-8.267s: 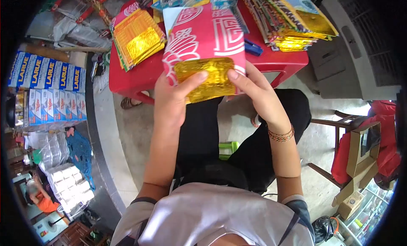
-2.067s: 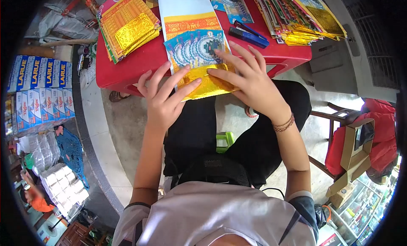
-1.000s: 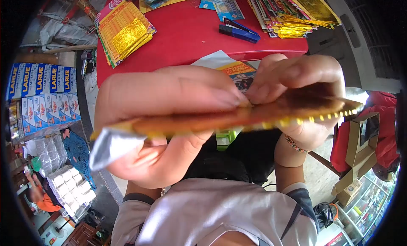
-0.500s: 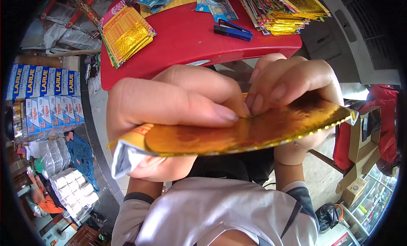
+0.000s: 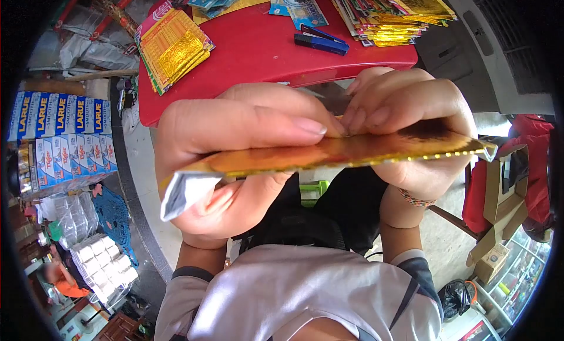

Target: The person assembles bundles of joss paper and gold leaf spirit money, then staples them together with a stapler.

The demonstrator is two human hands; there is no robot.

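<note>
A folded sheet of gold foil paper (image 5: 329, 152) spans both hands, close to the camera and nearly edge-on. Its white inner side shows at the folded left end. My left hand (image 5: 247, 122) is closed on the left part, fingers above and thumb below. My right hand (image 5: 411, 106) grips the right part with curled fingers, close to the left fingertips at the sheet's middle. Beyond the hands, a blue stapler (image 5: 321, 44) lies on the red table (image 5: 247, 53). What lies behind the sheet between my fingertips is hidden.
On the table are a stack of gold-and-yellow papers (image 5: 176, 50) at left, a taller pile (image 5: 390, 18) at right and blue printed papers (image 5: 298, 9). Drink cartons (image 5: 64, 135) stand at left, an open cardboard box (image 5: 499, 206) at right. A person in orange (image 5: 70, 285) is at lower left.
The foil paper has risen slightly and tilted, so its face looks narrower. Both hands turned with it, keeping their hold. A green object between my legs has come into view.
</note>
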